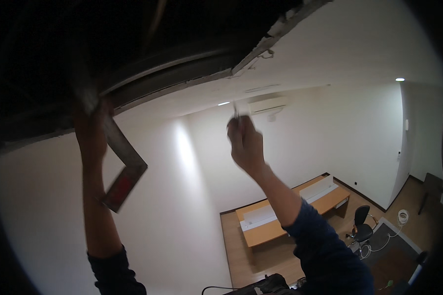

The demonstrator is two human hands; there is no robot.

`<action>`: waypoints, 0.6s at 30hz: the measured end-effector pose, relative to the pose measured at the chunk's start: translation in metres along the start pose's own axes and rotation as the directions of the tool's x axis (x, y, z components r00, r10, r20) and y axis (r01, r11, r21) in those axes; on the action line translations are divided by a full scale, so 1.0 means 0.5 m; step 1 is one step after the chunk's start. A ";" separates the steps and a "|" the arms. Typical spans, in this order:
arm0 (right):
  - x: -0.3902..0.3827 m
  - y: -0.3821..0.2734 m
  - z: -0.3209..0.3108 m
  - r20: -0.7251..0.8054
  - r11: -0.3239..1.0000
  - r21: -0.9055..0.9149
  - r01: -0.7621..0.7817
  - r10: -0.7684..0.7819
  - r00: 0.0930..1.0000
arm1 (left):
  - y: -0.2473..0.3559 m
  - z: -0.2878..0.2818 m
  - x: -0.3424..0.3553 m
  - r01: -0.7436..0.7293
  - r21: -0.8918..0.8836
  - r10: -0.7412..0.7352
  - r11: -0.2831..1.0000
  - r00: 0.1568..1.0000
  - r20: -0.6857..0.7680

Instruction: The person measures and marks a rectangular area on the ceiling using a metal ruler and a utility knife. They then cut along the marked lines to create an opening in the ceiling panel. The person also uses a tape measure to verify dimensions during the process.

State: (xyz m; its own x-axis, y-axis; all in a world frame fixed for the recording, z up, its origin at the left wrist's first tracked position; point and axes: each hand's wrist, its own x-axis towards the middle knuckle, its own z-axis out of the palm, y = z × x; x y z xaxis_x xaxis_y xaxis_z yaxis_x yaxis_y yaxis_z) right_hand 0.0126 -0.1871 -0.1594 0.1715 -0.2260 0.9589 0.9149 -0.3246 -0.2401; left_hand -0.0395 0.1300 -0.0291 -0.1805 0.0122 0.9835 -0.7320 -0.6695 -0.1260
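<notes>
My left hand (90,129) is raised to the edge of a dark opening in the ceiling. Its fingers, partly lost in shadow, are closed around a bent flat metal piece (125,150). That piece runs down beside my left forearm, with an angled lower end bearing a red patch. My right hand (246,142) is held up in a pinch below the ceiling, apart from the opening. A thin, small pointed object (236,109) sticks up from its fingers, too blurred to name. A metal ceiling rail (167,64) crosses the opening above both hands.
Ragged ceiling board (275,32) borders the opening. Far below are a wooden desk (258,236) with white dividers, a black office chair (363,228) and coiled white cable (402,216). A white air conditioner (268,105) hangs on the far wall. A black bag-like item (266,286) sits at the lower edge.
</notes>
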 end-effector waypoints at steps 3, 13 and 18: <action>-0.150 -0.004 -0.035 0.185 0.908 0.255 -0.333 0.292 0.938 | 0.039 0.010 -0.146 0.186 -0.035 -0.181 0.982 0.976 0.124; -0.459 -0.022 -0.134 0.666 0.491 0.136 -0.860 0.598 0.446 | 0.292 0.215 -0.509 0.538 -0.373 -0.161 0.756 0.704 0.691; -0.575 0.031 -0.243 0.501 0.199 0.237 -0.951 0.813 0.295 | 0.323 0.213 -0.331 0.094 -0.208 0.178 0.974 0.261 0.949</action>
State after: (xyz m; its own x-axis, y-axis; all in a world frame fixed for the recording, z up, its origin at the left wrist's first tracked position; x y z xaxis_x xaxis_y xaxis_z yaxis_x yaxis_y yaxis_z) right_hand -0.0668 -0.2388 -0.4571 0.9780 0.1297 0.1632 0.1054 0.3681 -0.9238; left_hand -0.0575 -0.0593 -0.1985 0.4459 -0.8207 0.3572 -0.8665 -0.4959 -0.0575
